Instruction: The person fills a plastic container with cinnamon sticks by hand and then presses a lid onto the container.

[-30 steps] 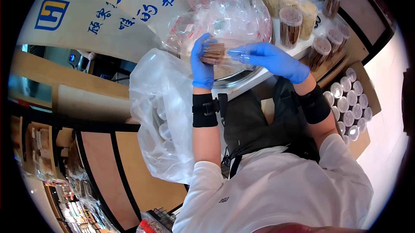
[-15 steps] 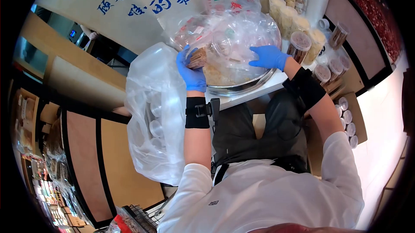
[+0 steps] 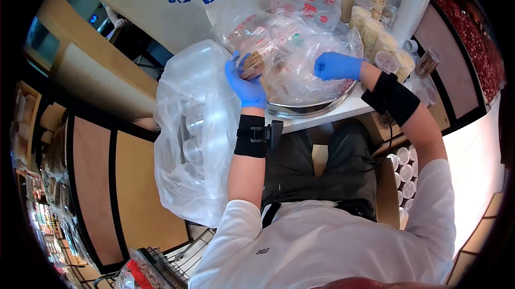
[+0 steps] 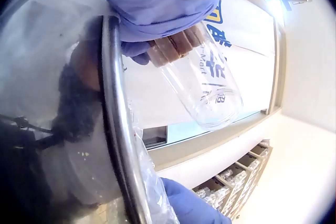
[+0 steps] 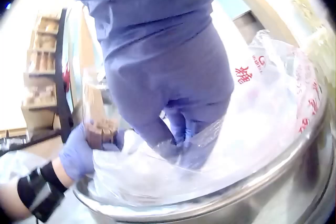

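My left hand [image 3: 247,91], in a blue glove, holds a clear plastic jar [image 4: 218,106] on its side at the left of a metal basin [image 3: 316,111]. A bundle of flat brown sticks [image 3: 252,65] lies at the hand's end of the jar, partly hidden by the fingers. My right hand [image 3: 339,67], gloved too, is over the basin's right part with its fingers curled. In the right wrist view those fingers pinch a fold of the clear plastic bag [image 5: 152,174] that fills the basin. Red print shows on the bagging.
Lidded jars [image 3: 373,31] of pale and brown pieces stand at the back right, near a white plastic roll [image 3: 412,7]. A big translucent bag [image 3: 188,192] with clear cups hangs at the left. A cardboard box [image 3: 387,192] of lidded jars sits low right.
My right hand has left the jar and moved right, over the bag; its spread fingers have since curled. The left hand keeps the jar and has tilted it away.
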`<state>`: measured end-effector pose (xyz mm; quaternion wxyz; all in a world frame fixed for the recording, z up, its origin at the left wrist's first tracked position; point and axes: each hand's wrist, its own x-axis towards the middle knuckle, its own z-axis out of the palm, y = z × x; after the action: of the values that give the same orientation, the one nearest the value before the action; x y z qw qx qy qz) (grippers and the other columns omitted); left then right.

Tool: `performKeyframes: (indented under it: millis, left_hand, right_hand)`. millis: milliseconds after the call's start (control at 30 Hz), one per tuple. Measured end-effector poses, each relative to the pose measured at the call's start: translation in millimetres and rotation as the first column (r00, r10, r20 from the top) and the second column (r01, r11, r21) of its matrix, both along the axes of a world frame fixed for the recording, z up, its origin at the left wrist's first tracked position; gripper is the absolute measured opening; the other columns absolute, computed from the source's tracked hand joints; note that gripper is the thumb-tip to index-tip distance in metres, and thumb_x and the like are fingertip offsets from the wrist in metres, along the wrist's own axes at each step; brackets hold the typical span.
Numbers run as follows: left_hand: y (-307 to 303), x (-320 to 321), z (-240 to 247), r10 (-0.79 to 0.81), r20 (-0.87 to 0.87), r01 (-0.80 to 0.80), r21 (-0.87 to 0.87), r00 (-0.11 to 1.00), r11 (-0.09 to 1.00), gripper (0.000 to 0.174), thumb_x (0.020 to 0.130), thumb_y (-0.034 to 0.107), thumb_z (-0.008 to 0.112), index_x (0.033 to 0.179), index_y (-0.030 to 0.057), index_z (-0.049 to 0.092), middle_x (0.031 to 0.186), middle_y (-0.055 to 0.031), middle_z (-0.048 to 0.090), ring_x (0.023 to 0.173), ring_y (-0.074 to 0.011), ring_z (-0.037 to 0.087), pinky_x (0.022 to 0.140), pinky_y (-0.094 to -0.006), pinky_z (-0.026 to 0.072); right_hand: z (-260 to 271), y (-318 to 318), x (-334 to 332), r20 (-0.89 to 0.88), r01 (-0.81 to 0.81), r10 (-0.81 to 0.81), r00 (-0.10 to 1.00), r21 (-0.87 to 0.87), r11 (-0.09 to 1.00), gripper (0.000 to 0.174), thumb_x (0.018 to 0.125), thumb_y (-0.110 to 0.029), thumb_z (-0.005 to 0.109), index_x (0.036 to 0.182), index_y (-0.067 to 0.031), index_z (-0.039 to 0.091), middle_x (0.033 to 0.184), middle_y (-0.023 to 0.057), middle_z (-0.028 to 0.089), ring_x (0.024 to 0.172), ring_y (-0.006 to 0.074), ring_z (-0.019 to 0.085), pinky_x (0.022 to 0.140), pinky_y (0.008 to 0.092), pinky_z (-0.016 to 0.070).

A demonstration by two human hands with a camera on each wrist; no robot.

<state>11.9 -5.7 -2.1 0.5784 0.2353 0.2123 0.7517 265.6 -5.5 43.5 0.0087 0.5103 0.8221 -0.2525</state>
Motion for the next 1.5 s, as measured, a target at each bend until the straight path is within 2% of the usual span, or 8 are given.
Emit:
performKeyframes:
  millis: [133, 200, 400, 767, 833, 933, 1033, 1500]
  left_hand:
    - [-1, 0, 2, -0.015, 0.014, 0.016, -0.023, 1.0, 1.0, 0.048, 0.089, 0.046, 0.044, 0.115, 0.007, 0.054, 0.107, -0.0107, 0.057, 0.09, -0.0243, 0.061, 0.068, -0.0305, 0.0496]
    - [-2, 2, 4, -0.005, 0.015, 0.005, -0.029, 1.0, 1.0, 0.048, 0.089, 0.046, 0.045, 0.115, 0.0074, 0.054, 0.107, -0.0107, 0.057, 0.09, -0.0244, 0.061, 0.069, -0.0311, 0.0498]
    - [-1, 3, 1, 0.01, 0.032, -0.009, -0.028, 0.999, 1.0, 0.045, 0.088, 0.044, 0.046, 0.115, 0.009, 0.056, 0.108, -0.011, 0.057, 0.093, -0.025, 0.06, 0.075, -0.0331, 0.0498]
    - [-3, 2, 2, -0.007, 0.079, 0.01, -0.04, 0.997, 0.999, 0.041, 0.089, 0.042, 0.046, 0.113, 0.0109, 0.057, 0.11, -0.0114, 0.058, 0.096, -0.0252, 0.059, 0.079, -0.0349, 0.0491]
    - [-3, 3, 3, -0.009, 0.081, 0.012, -0.045, 0.997, 0.999, 0.04, 0.088, 0.042, 0.047, 0.112, 0.0112, 0.057, 0.108, -0.0102, 0.059, 0.096, -0.0243, 0.06, 0.078, -0.0352, 0.0492]
    - [-2, 3, 1, 0.003, 0.048, -0.001, -0.052, 0.999, 0.999, 0.039, 0.088, 0.041, 0.048, 0.112, 0.0114, 0.058, 0.107, -0.0088, 0.06, 0.094, -0.0233, 0.06, 0.078, -0.0351, 0.0492]
    - [-1, 1, 0, -0.026, 0.064, 0.028, -0.032, 0.998, 0.999, 0.038, 0.088, 0.04, 0.048, 0.111, 0.0117, 0.058, 0.106, -0.0079, 0.06, 0.095, -0.0227, 0.06, 0.078, -0.0349, 0.0493]
    - [2, 3, -2, -0.016, 0.041, 0.018, -0.029, 0.999, 0.999, 0.039, 0.089, 0.04, 0.048, 0.115, 0.0124, 0.058, 0.103, -0.0107, 0.062, 0.096, -0.0223, 0.059, 0.079, -0.0348, 0.0492]
  right_hand:
    - [-38, 28, -16, 0.27, -0.219, 0.225, 0.936, -0.054, 0.974, 0.033, 0.075, -0.022, 0.059, 0.101, -0.003, 0.064, 0.087, 0.0151, 0.067, 0.07, 0.0256, 0.061, 0.067, 0.0352, 0.0496]
    - [-66, 45, -17, 0.064, -0.422, 0.424, 0.903, 0.316, 0.85, 0.038, 0.076, -0.026, 0.061, 0.106, -0.0029, 0.062, 0.096, 0.0163, 0.066, 0.077, 0.0313, 0.062, 0.07, 0.0405, 0.0491]
    - [13, 28, -96, 0.323, -0.252, 0.288, 0.902, -0.147, 0.956, 0.04, 0.079, -0.03, 0.059, 0.11, -0.0039, 0.06, 0.101, 0.0175, 0.064, 0.09, 0.0332, 0.061, 0.078, 0.0424, 0.0479]
    - [-38, 63, -87, 0.35, -0.39, 0.306, 0.885, 0.203, 0.898, 0.032, 0.084, -0.024, 0.049, 0.104, -0.0041, 0.064, 0.106, 0.0188, 0.063, 0.091, 0.0328, 0.063, 0.075, 0.0399, 0.049]
    - [-11, 49, -96, 0.354, 0.172, -0.135, 0.925, -0.074, 0.982, 0.033, 0.086, -0.024, 0.046, 0.106, -0.005, 0.063, 0.104, 0.0174, 0.063, 0.085, 0.0319, 0.064, 0.069, 0.0395, 0.0495]
    - [-24, 62, -90, 0.535, -0.154, 0.154, 0.831, -0.045, 0.987, 0.035, 0.087, -0.029, 0.044, 0.105, -0.0057, 0.064, 0.099, 0.0151, 0.065, 0.079, 0.0285, 0.064, 0.064, 0.0388, 0.0486]
    - [-2, 39, -94, 0.164, 0.172, -0.155, 0.974, -0.092, 0.981, 0.039, 0.087, -0.032, 0.044, 0.109, -0.0065, 0.063, 0.096, 0.0125, 0.067, 0.078, 0.0252, 0.063, 0.064, 0.0381, 0.0477]
    - [-32, 53, -39, 0.088, -0.005, -0.011, 0.996, 0.177, 0.984, 0.021, 0.086, -0.023, 0.05, 0.092, -0.0086, 0.065, 0.079, 0.0132, 0.064, 0.067, 0.0251, 0.06, 0.063, 0.0352, 0.0474]
